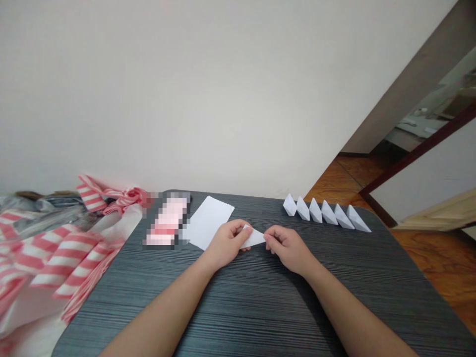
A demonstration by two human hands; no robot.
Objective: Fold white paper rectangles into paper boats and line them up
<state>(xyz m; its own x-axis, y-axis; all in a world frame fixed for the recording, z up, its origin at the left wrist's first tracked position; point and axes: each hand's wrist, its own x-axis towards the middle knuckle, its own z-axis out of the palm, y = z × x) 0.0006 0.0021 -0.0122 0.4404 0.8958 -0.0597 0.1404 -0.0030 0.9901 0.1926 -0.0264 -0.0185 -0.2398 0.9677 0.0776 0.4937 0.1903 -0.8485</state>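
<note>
A small folded piece of white paper (254, 239) is held between both hands above the dark table. My left hand (231, 240) is closed around its wide end, the thumb lying on top. With thumb and forefinger, my right hand (284, 244) pinches the narrow tip on the right. White paper sheets (208, 220) lie flat beyond and to the left of my left hand. At the far right of the table, several folded paper boats (323, 212) stand in a slanting row, their points upward.
The dark wood-grain table (230, 307) meets a pale wall (230, 99) at the back. A pixelated pink-and-white object (168, 218) lies at the table's left. Red-and-white striped cloth (67, 253) is heaped beside the left edge. Wooden floor (439, 258) shows on the right.
</note>
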